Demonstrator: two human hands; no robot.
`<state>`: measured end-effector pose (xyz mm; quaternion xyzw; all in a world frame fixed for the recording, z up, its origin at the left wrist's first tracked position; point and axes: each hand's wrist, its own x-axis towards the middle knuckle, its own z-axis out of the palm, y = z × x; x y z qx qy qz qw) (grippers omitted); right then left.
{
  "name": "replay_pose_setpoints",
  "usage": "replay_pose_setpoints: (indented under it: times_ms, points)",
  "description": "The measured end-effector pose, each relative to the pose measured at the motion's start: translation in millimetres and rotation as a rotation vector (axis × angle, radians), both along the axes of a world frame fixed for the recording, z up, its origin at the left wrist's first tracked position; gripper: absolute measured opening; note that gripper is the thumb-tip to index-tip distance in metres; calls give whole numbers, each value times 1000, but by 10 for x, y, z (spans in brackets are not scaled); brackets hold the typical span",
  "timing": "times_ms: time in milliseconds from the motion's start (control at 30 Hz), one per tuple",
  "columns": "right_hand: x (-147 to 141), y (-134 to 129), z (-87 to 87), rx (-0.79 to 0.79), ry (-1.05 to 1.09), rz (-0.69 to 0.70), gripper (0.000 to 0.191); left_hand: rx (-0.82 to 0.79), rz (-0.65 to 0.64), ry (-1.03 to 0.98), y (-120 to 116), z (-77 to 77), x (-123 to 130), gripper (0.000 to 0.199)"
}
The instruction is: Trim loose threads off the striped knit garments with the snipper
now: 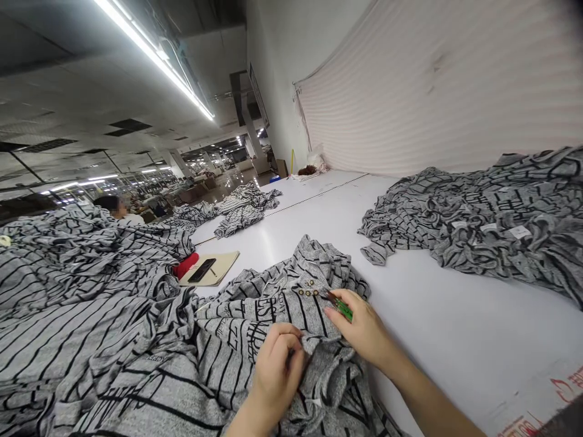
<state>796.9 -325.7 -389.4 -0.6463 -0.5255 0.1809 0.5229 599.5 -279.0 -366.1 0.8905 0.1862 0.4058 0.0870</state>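
A grey shirt (291,309) with black stripes and dark printed letters lies crumpled on the table in front of me. Several small round brass-coloured buttons (308,292) show on its upper part. My left hand (279,367) rests low on the shirt, its fingers curled and pinched on the cloth; the fingertips are partly hidden. In my right hand (364,325) is a pair of green-handled thread snips (341,308), gripped between thumb and fingers. Their dark tip points left towards the buttons, just above the cloth.
A large heap of striped shirts (91,340) covers the left side. Another pile (483,218) lies at the right, and a smaller one (248,206) farther back. On the white table (314,209) lies a notebook (228,264) with a black phone (202,271). A person (119,209) is behind the left heap.
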Motion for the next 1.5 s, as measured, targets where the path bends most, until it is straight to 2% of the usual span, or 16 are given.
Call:
replay_pose_setpoints:
  times_ms: [67, 200, 333, 400, 500, 600, 667, 767, 900, 1033, 1100, 1167, 1233, 1300, 1400, 1500]
  points:
    - [20, 98, 7, 21, 15, 38, 27, 47, 8, -7, 48, -13, 20, 21]
    - [-18, 143, 76, 50, 30, -8, 23, 107, 4, -32, 106, -79, 37, 23]
    - [-162, 23, 195, -40, 156, 256, 15, 144, 4, -40, 125, -126, 22, 25]
    - [-227, -25, 219, -58, 164, 336, 10, 149, -6, -23, 124, -135, 9, 25]
    - [-236, -37, 202, -17, 159, 300, 19, 158, -31, -4, 115, -123, 1, 25]
    - [-178, -45, 181, -11, 269, 246, 27, 194, -37, -6, 108, -89, 10, 25]
    - [-168, -81, 186, -18, 305, 271, 23, 219, -34, -14, 109, -77, 24, 25]
    - [-232, -144, 190, 17, 209, 355, 11, 216, -21, -40, 109, -99, 38, 25]
    - [-251, -105, 104, 61, 196, 303, 23, 77, -38, -49, 53, -106, 17, 26]
    - [-54, 102, -24, 55, 261, 88, 27, -318, -151, 124, -11, 85, 14, 24]
    - [36, 212, -49, 81, 158, 18, 21, -534, -100, 167, 33, 200, 62, 19]
    - [73, 295, -43, 96, 73, -3, 15, -638, 32, 120, 142, 266, 149, 15]
    - [63, 346, -21, 89, 3, -2, 18, -602, 164, 94, 280, 271, 255, 18]
    - [42, 380, 0, 88, -61, 22, 17, -485, 236, 117, 396, 241, 352, 23]
    - [42, 419, 8, 133, -72, 78, 12, -388, 245, 209, 475, 219, 447, 30]
    - [78, 440, -9, 165, -21, 94, 16, -396, 226, 289, 468, 265, 506, 31]
